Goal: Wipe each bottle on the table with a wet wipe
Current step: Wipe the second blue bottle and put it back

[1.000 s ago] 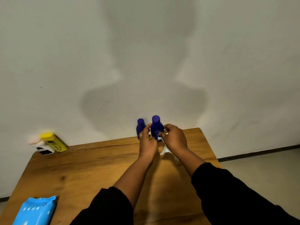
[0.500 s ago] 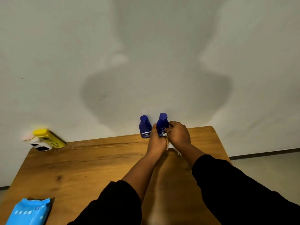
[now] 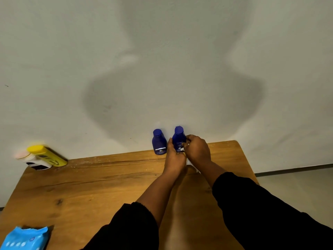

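1. Dark blue plastic bottle (image 3: 178, 139) is upright at the wooden counter's (image 3: 90, 186) far edge, just beside a matching blue bottle (image 3: 159, 142).
2. The left hand (image 3: 174, 157) grips its lower body, likely to steady it.
3. The right hand (image 3: 197, 150) pinches a white wet wipe (image 3: 190, 164) against its side, apparently to rub it.
4. A yellow bottle (image 3: 47, 156) and a white pink-capped bottle (image 3: 32, 160) lean far left, seemingly untouched.

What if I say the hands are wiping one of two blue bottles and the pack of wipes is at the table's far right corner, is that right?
The head view shows the pack of wipes at the near left corner of the table, not the far right. Otherwise yes: the left hand grips one blue bottle, the right hand holds a wipe on it.
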Motion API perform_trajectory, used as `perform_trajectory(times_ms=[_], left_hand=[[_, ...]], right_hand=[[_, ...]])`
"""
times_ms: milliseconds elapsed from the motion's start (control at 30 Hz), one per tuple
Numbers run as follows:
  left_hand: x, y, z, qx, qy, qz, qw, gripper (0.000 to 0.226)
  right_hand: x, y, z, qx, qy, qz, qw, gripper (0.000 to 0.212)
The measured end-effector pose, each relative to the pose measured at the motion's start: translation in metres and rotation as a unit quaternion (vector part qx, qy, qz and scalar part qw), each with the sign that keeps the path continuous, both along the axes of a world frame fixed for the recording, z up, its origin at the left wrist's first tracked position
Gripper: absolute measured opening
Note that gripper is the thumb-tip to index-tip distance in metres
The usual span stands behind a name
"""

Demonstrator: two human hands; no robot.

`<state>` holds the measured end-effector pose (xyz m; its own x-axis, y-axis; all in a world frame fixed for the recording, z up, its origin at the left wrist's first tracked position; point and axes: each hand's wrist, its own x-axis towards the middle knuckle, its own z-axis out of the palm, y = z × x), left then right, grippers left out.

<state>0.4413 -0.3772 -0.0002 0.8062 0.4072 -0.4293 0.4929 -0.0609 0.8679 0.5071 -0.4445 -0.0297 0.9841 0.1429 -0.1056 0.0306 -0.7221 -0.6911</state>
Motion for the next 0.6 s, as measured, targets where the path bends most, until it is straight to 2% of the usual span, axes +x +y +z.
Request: perform_trajectory(times_ms=[467, 533, 600], left_hand=[[0.0, -0.004, -0.003, -0.029, -0.007, 0.016, 0.999, 0.072], [-0.005, -0.005, -0.007, -0.037, 0.0, 0.051, 0.998, 0.062], [-0.017, -0.005, -0.012, -0.028, 0.011, 0.137, 0.99, 0.041]], right_hand=[[-0.003, 0.0, -0.006, -0.01, 0.003, -0.016, 1.0, 0.033], [-0.008, -0.003, -0.005, -0.014, 0.009, -0.054, 0.998, 0.037], [-0.021, -0.006, -0.003, -0.01, 0.004, -0.1, 0.995, 0.029]])
